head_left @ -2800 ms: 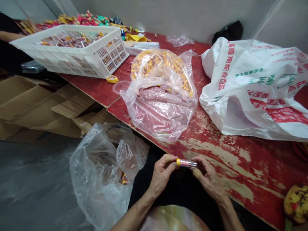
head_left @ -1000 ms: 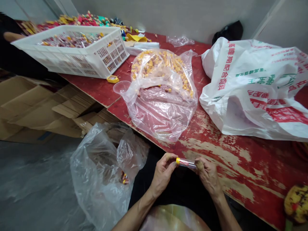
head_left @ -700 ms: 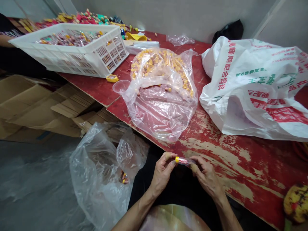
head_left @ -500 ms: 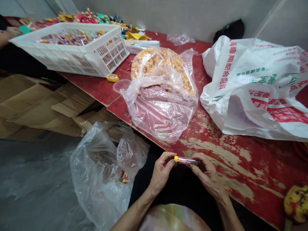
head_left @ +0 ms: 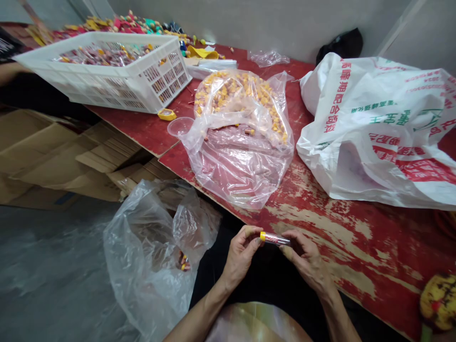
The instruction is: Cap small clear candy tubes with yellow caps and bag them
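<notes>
A small clear tube with a yellow cap [head_left: 275,239] lies crosswise between my hands, over my lap at the table's front edge. My left hand [head_left: 243,254] pinches the capped end between thumb and fingers. At the other end, my right hand [head_left: 307,256] grips the clear part with thumb and fingertips. Reddish-and-white print or contents show through the tube wall. Beyond my hands, a clear plastic bag [head_left: 238,166] lies on the table with many small yellow-capped pieces inside. Below left hangs another clear bag [head_left: 142,266] with a few yellow-capped pieces in it.
A white plastic crate [head_left: 107,85] of capped tubes stands at the left, with another person's arm [head_left: 12,71] beside it. A white printed sack [head_left: 377,137] covers the right of the red table [head_left: 302,199]. Flattened cardboard [head_left: 53,147] lies below left.
The tube has turned slightly, its cap shifting a little to the right, while both hands keep hold. The other person's hand has moved away from the crate's left end.
</notes>
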`<action>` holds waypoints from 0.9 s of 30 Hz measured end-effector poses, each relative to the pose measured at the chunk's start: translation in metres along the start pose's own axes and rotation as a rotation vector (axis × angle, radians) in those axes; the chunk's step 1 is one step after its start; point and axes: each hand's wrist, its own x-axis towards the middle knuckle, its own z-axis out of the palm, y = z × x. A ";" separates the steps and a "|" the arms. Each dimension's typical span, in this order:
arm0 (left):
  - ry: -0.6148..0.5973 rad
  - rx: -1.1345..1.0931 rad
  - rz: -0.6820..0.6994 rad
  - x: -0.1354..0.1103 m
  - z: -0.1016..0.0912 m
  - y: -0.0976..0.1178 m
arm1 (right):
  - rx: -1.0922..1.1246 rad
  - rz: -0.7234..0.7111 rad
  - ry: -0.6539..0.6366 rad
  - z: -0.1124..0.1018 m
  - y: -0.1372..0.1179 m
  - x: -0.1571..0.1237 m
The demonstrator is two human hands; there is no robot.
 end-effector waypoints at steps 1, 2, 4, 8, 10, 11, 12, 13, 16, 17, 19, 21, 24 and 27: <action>0.001 -0.002 -0.001 0.000 0.000 0.000 | -0.006 0.012 0.006 0.000 0.000 0.000; 0.000 -0.003 0.001 -0.001 0.000 0.000 | -0.014 0.027 0.014 0.000 0.001 0.000; -0.009 0.001 0.006 -0.001 0.001 0.001 | -0.038 0.052 0.035 0.001 0.002 0.000; -0.023 -0.005 0.003 -0.002 0.001 0.000 | -0.128 0.046 0.112 0.004 0.003 0.001; -0.009 -0.025 -0.011 -0.001 0.001 -0.001 | -0.138 0.046 0.137 0.005 0.003 0.000; 0.000 -0.041 -0.023 -0.001 0.001 -0.002 | -0.117 0.049 0.136 0.005 0.003 0.000; 0.010 -0.061 -0.034 -0.001 0.001 -0.003 | -0.084 0.053 0.129 0.005 0.003 -0.001; 0.017 -0.078 -0.044 -0.001 0.001 -0.003 | -0.049 0.057 0.119 0.005 0.003 -0.002; 0.025 -0.096 -0.036 -0.001 0.000 -0.003 | -0.004 0.081 0.076 0.004 0.004 -0.004; 0.021 -0.088 -0.022 -0.001 0.000 -0.003 | -0.016 0.090 0.069 0.003 0.004 -0.004; 0.010 -0.068 0.010 0.000 -0.001 -0.003 | -0.058 0.091 0.070 0.003 0.003 -0.003; -0.002 -0.058 0.026 0.000 -0.001 -0.003 | -0.105 0.067 0.095 0.003 0.002 -0.002; 0.007 -0.041 0.031 0.001 -0.002 -0.003 | -0.127 0.059 0.133 0.004 0.001 0.000; 0.019 -0.024 0.033 0.001 -0.002 -0.001 | -0.044 0.098 0.135 0.006 0.002 -0.001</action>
